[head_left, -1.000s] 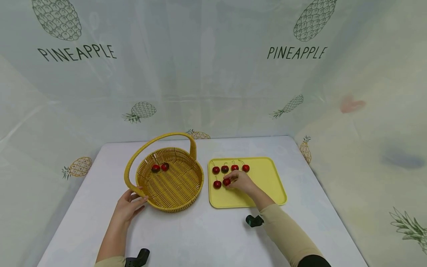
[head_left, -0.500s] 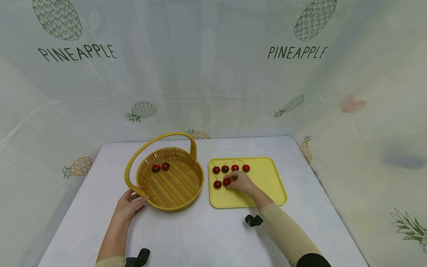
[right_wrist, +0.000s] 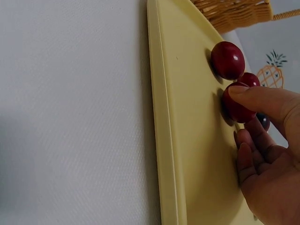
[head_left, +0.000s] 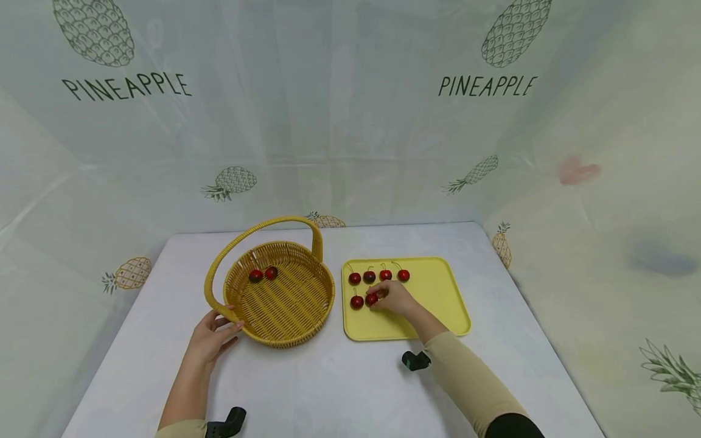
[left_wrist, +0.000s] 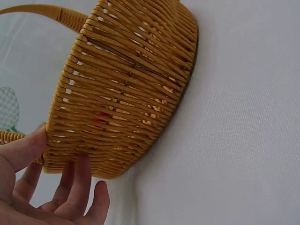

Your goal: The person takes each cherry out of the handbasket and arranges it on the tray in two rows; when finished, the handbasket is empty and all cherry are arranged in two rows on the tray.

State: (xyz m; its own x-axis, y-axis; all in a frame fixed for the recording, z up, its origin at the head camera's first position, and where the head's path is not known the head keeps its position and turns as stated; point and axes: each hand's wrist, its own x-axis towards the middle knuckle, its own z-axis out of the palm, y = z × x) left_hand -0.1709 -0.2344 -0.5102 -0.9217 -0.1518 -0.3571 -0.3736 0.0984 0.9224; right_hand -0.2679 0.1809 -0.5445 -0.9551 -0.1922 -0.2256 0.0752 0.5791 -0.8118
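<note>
Steadying a basket, picking at a cherry

White worktop (head_left: 350, 389) carries the wicker basket (head_left: 285, 298), touched by the left hand's (head_left: 210, 337) relaxed fingers, and the yellow tray (head_left: 438, 292); the right hand (head_left: 397, 298) seemingly pinches one cherry (right_wrist: 236, 105) on the tray.

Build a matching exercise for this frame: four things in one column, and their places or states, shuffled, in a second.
Things:
1. left hand
2. right hand
3. two cherries
4. yellow tray

Places or states:
A. lying inside the wicker basket
B. pinching a cherry on the tray
C. on the table, right of the basket
D. touching the basket's near wall

Pairs: 1-D, 2-B, 3-A, 4-C
</note>
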